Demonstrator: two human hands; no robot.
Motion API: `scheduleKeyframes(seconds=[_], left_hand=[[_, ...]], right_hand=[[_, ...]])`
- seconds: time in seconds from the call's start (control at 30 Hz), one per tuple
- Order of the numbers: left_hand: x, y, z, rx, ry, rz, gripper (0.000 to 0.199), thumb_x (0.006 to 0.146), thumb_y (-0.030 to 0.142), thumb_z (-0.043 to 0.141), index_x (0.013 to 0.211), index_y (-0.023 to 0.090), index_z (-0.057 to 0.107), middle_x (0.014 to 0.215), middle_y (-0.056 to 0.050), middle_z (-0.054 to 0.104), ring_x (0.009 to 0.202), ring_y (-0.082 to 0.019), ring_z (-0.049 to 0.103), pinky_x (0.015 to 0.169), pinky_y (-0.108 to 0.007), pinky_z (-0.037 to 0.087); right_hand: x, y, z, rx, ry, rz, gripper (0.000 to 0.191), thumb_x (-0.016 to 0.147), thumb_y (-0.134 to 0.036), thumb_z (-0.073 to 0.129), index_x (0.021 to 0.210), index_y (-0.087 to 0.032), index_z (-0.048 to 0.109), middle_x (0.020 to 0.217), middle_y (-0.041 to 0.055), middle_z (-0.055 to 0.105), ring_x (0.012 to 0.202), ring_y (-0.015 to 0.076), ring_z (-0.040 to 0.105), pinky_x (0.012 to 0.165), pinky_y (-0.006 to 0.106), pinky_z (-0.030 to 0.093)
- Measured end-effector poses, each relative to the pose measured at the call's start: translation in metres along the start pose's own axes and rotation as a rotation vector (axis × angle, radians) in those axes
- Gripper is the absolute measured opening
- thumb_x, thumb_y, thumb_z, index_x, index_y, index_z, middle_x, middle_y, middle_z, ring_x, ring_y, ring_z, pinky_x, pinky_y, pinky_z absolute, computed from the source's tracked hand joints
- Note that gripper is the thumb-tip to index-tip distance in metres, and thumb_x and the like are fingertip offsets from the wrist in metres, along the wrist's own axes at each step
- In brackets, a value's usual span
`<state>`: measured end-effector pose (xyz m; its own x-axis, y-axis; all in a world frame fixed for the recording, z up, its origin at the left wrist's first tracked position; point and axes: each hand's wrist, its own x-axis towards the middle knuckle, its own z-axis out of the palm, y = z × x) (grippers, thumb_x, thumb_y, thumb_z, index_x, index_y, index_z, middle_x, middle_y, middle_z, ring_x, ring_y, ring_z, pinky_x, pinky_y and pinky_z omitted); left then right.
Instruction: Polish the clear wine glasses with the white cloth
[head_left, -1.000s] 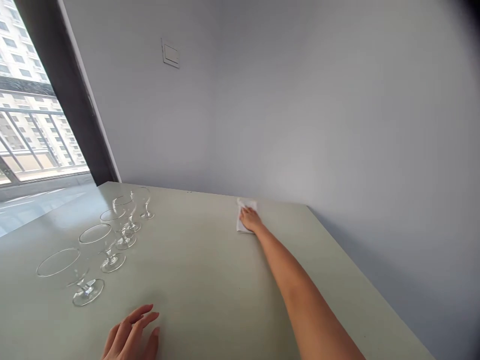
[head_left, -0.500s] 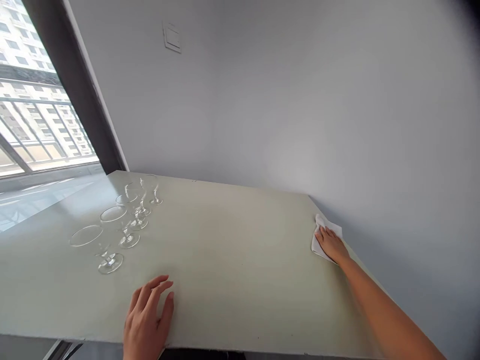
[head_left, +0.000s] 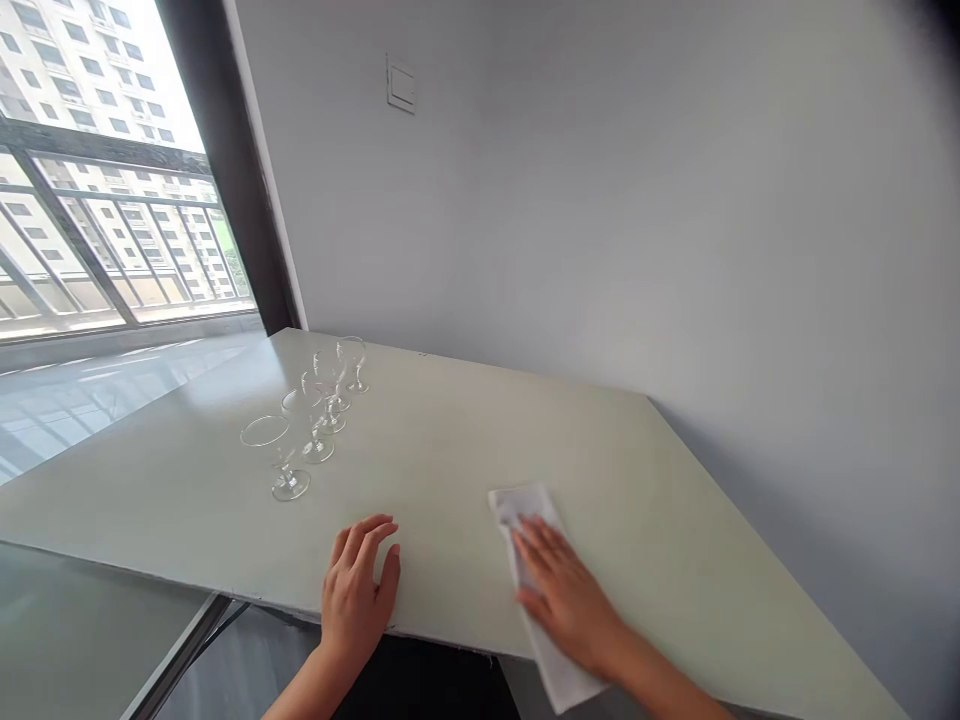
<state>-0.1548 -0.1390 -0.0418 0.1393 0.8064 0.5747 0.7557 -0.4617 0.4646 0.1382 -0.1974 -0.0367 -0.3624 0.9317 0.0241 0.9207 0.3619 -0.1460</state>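
My right hand [head_left: 566, 590] lies flat on a folded white cloth [head_left: 555, 665], palm down, fingers stretched out and slightly blurred by motion. The cloth spans the near part of the pale table [head_left: 450, 460], and its lower end reaches past the front edge. Near that edge, to the left, my left hand [head_left: 358, 580] rests on the tabletop, fingers loosely bent, thumb apart, nothing held. Beyond it, several clear stemmed glasses stand upright in a row running back; the nearest glass [head_left: 290, 484] is closest to my left hand, and those behind partly overlap.
A grey wall [head_left: 675, 200] runs along the table's back and right sides, with a light switch [head_left: 402, 87] on it. At left, a dark-framed window [head_left: 127, 230] looks onto a railing and buildings. Below the front edge, a metal bar [head_left: 176, 655] slants down.
My right hand has slid the cloth from the table's far right edge to the near middle. My left hand stays by the front edge. The view has turned, shifting the glasses rightward in the picture.
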Motion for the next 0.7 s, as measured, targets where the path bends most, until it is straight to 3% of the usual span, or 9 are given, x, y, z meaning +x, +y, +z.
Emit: scheduleKeyframes(seconds=[0.13, 0.2, 0.3, 0.4, 0.5, 0.7], left_hand=[[0.000, -0.001, -0.001, -0.017, 0.001, -0.016, 0.021, 0.081, 0.019, 0.045, 0.101, 0.021, 0.051, 0.106, -0.006, 0.055, 0.096, -0.021, 0.050, 0.082, -0.036, 0.040], [0.000, -0.001, -0.001, -0.026, 0.005, -0.029, 0.021, 0.080, 0.019, 0.045, 0.101, 0.021, 0.051, 0.105, -0.006, 0.056, 0.097, -0.021, 0.050, 0.083, -0.036, 0.040], [-0.001, 0.000, 0.000, -0.046, 0.020, -0.070, 0.023, 0.079, 0.020, 0.045, 0.101, 0.021, 0.052, 0.104, -0.007, 0.057, 0.097, -0.022, 0.051, 0.082, -0.036, 0.041], [-0.001, 0.002, 0.002, -0.098, 0.044, -0.170, 0.028, 0.079, 0.022, 0.044, 0.107, 0.020, 0.048, 0.104, -0.007, 0.056, 0.096, -0.021, 0.051, 0.081, -0.038, 0.042], [0.002, 0.002, 0.002, -0.191, 0.064, -0.302, 0.035, 0.079, 0.022, 0.044, 0.114, 0.021, 0.042, 0.107, -0.007, 0.055, 0.092, -0.019, 0.052, 0.079, -0.037, 0.043], [0.026, 0.007, 0.001, -0.401, 0.092, -0.445, 0.037, 0.075, 0.019, 0.046, 0.112, 0.024, 0.043, 0.110, -0.005, 0.053, 0.090, -0.017, 0.051, 0.080, -0.035, 0.041]], right_hand=[[0.064, -0.063, -0.007, 0.134, -0.083, -0.291, 0.066, 0.085, -0.052, 0.031, 0.139, -0.020, 0.014, 0.146, 0.0028, 0.008, 0.133, 0.0238, 0.004, 0.108, 0.042, 0.012], [0.100, -0.074, -0.005, 0.150, -0.088, -0.362, 0.066, 0.085, -0.054, 0.029, 0.138, -0.018, 0.018, 0.146, 0.0046, 0.011, 0.133, 0.0239, 0.005, 0.108, 0.042, 0.011], [0.149, -0.068, 0.002, 0.137, -0.069, -0.371, 0.066, 0.085, -0.055, 0.027, 0.137, -0.015, 0.023, 0.144, 0.0081, 0.018, 0.132, 0.0243, 0.010, 0.107, 0.042, 0.013], [0.187, -0.040, 0.007, 0.111, -0.034, -0.300, 0.064, 0.085, -0.053, 0.028, 0.136, -0.014, 0.026, 0.143, 0.0096, 0.022, 0.131, 0.0241, 0.015, 0.106, 0.042, 0.015], [0.204, 0.004, 0.008, 0.064, 0.017, -0.182, 0.060, 0.086, -0.050, 0.028, 0.134, -0.013, 0.031, 0.141, 0.0102, 0.027, 0.130, 0.0233, 0.020, 0.106, 0.041, 0.016], [0.183, 0.113, 0.010, -0.101, 0.093, 0.098, 0.061, 0.086, -0.046, 0.026, 0.131, -0.007, 0.036, 0.138, 0.0131, 0.032, 0.128, 0.0247, 0.026, 0.105, 0.038, 0.020]])
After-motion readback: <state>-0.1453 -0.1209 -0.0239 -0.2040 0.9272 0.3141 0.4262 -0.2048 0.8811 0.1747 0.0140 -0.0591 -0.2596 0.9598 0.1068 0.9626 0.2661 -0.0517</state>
